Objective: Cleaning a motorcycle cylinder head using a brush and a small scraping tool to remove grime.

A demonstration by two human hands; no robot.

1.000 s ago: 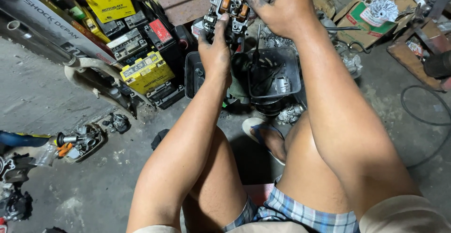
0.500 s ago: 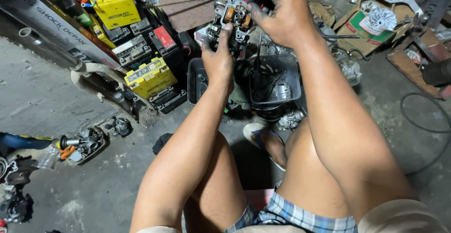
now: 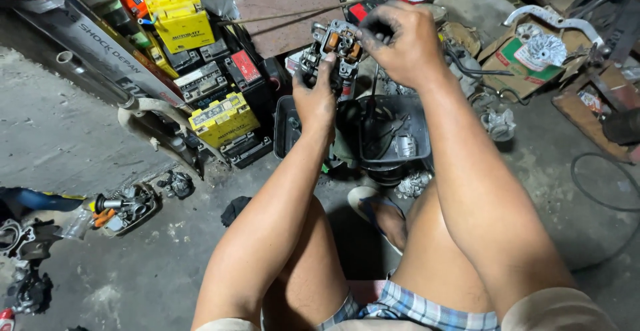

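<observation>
My left hand (image 3: 316, 98) grips a small grey metal engine part (image 3: 335, 52) with orange pieces from below, held up in front of me. My right hand (image 3: 403, 44) is closed over the part's upper right side, fingers pinched on something small and dark that I cannot make out. Both hands hover above a dark plastic tray (image 3: 417, 114) holding tools and small metal parts. My bare knees and one sandalled foot (image 3: 380, 211) are below.
Yellow and black batteries (image 3: 220, 119) are piled at the left, next to a long box (image 3: 100, 48). Loose engine parts (image 3: 127, 204) lie on the concrete floor at left. A cardboard box with a metal piece (image 3: 533, 54) and a cable (image 3: 600, 191) are at right.
Both hands and the part they hold have stayed together over the tray; the view has shifted slightly, and the right hand's fingers have shifted a little on the part.
</observation>
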